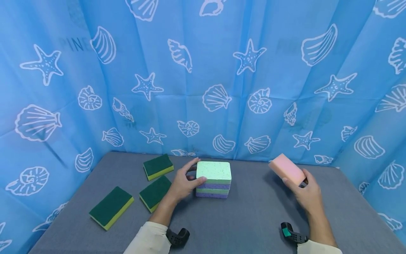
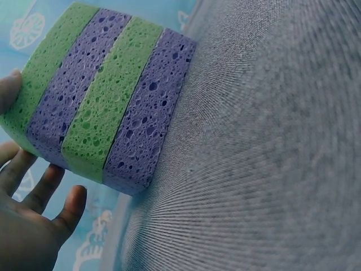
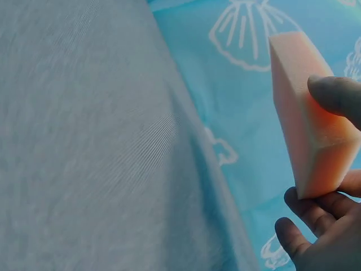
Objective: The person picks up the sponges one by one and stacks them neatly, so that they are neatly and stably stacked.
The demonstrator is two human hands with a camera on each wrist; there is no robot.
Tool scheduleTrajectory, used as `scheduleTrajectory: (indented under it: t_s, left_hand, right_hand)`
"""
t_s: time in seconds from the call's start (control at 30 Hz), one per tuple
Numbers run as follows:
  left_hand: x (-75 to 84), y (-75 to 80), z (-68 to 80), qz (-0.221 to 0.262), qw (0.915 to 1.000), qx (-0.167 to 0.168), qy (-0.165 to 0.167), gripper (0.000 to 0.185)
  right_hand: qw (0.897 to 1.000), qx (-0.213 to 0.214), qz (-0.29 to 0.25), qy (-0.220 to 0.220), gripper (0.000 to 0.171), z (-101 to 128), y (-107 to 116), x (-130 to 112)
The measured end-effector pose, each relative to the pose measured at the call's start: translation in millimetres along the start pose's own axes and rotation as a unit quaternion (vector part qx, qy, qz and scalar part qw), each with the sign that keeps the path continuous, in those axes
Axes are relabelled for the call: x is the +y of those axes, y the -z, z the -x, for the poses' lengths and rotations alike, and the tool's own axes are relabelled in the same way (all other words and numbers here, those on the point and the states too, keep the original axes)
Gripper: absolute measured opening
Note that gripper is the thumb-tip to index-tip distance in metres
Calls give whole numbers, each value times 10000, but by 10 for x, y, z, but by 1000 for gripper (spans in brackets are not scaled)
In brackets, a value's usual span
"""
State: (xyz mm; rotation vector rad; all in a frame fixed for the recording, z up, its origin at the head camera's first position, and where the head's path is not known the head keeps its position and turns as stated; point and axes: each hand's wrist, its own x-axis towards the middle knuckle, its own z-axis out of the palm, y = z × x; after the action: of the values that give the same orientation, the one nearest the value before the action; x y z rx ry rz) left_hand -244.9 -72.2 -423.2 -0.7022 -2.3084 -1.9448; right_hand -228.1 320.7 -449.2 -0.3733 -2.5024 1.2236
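Note:
A stack of sponges in alternating light green and purple layers stands mid-table. My left hand is at its left side, pinching the speckled light green top sponge between thumb and fingers. In the left wrist view the thumb is on that sponge, while the other fingers spread along the opposite side. To the right, my right hand grips a pink sponge by its near end, tilted and raised off the table. The right wrist view shows the thumb on this sponge's face and fingers under its end.
Three dark green and yellow scrub sponges lie at the left: a back one, a middle one partly behind my left forearm, and a front one. A blue shell-print curtain borders the grey table at back and sides.

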Motion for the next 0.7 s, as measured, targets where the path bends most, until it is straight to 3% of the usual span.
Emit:
scheduleTrajectory:
  t_s: [0.3,0.53,0.7]
  left_hand:
    - [-6,-2,-4,-62,10000,8,-11,66]
    - [-19,0,-2,-28,10000,36,6,65]
    - [-19,2,-3,-50,10000,20,33,66]
  right_hand:
    - [9981,285,29,537,94,-115,-16,28]
    - [9947,386,-264,918,89,39,101,-390]
    - [9916,349,-160,1237,87,136,169,-581]
